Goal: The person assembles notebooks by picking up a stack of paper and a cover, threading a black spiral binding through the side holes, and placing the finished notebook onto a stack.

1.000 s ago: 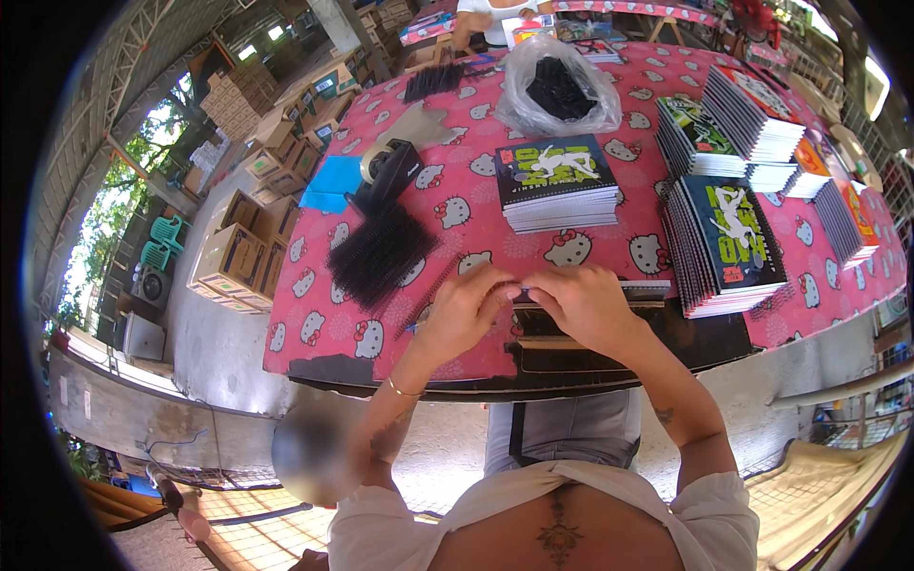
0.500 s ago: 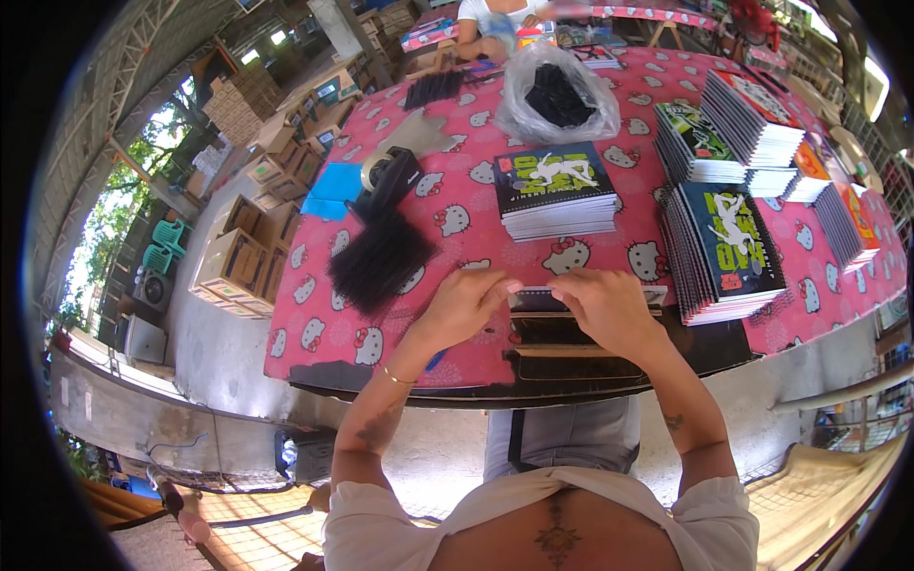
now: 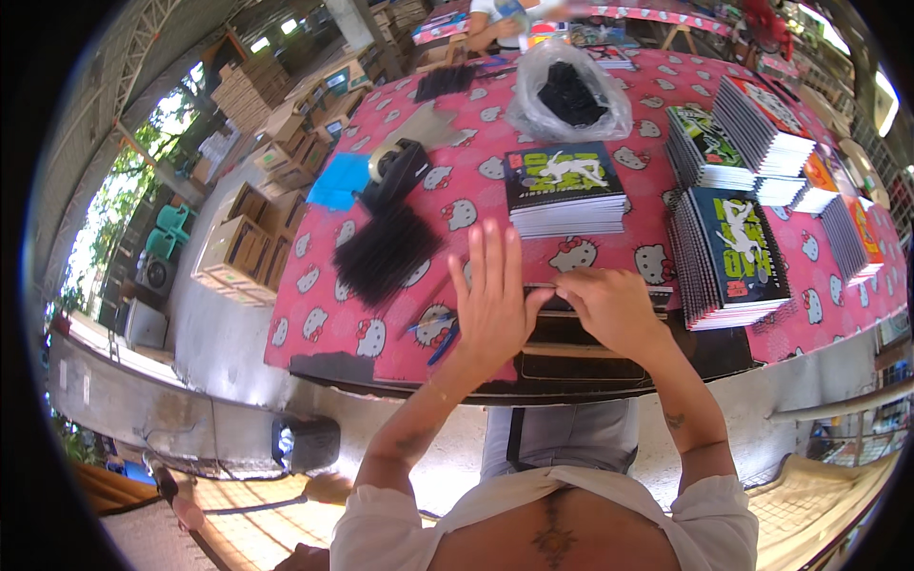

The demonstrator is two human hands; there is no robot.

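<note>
My left hand lies flat with fingers spread on the near edge of a table under a pink cartoon-cat cloth. Its thumb side touches a thin dark booklet lying in front of me. My right hand rests curled on that booklet, its fingers pinching the far edge. Under the booklet sits a dark flat box or tray at the table's front. Just beyond my hands stands a stack of dark booklets with yellow-green covers.
More booklet stacks fill the right side. A pile of black strips, a tape dispenser, a blue sheet and a clear bag of black items lie left and back. Cardboard boxes stand on the floor at left. Another person sits at the far end.
My left hand has opened from a curled grip on the booklet to a flat, spread palm. My right hand has stayed on the booklet.
</note>
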